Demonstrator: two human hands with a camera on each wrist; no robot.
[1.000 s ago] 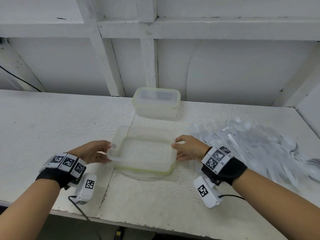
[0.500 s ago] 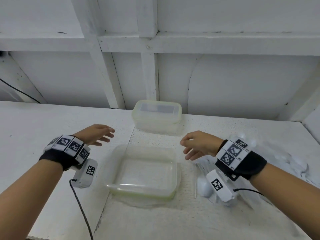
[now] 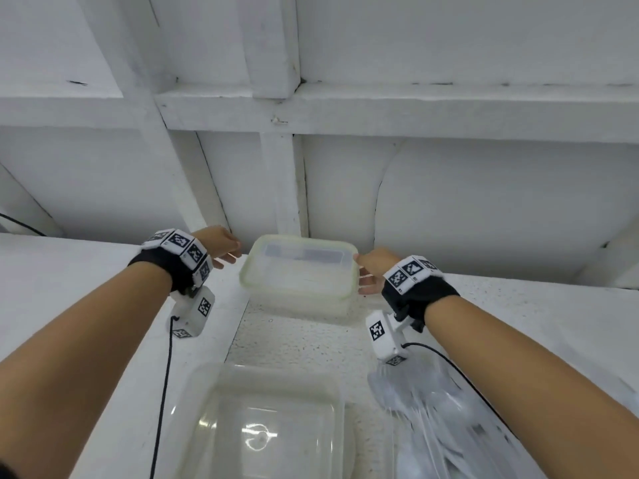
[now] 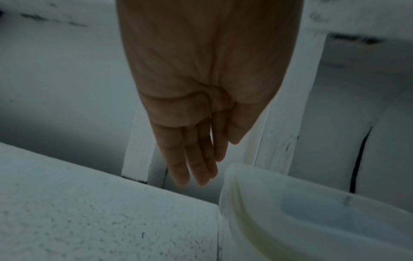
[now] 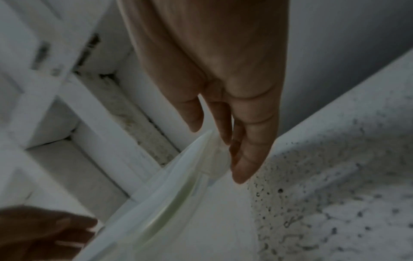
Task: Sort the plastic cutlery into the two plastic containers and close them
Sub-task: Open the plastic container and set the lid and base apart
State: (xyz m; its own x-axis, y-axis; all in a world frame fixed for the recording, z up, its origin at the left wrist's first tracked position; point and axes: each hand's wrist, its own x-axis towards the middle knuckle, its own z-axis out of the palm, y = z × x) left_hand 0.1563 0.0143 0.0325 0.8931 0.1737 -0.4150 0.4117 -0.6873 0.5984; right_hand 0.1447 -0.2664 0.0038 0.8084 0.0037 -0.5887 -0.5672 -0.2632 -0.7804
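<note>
A lidded clear container (image 3: 299,271) with a greenish seal stands at the back of the table, against the wall. My left hand (image 3: 230,254) hovers just left of it with straight fingers, a small gap between them and the container (image 4: 312,220). My right hand (image 3: 361,274) is at its right edge; in the right wrist view the straight fingers (image 5: 245,159) touch the lid's corner (image 5: 201,167), with the thumb just above it. A second, open, empty container (image 3: 262,426) sits nearer to me. Clear plastic cutlery (image 3: 432,416) lies heaped to its right.
The white speckled table (image 3: 294,340) ends at a white wall with wooden beams (image 3: 280,188) right behind the lidded container. A black cable (image 3: 162,392) hangs from my left wrist camera beside the open container.
Both hands left the sides of the open container and reached forward to the lidded one at the back. The open container now lies low in the head view.
</note>
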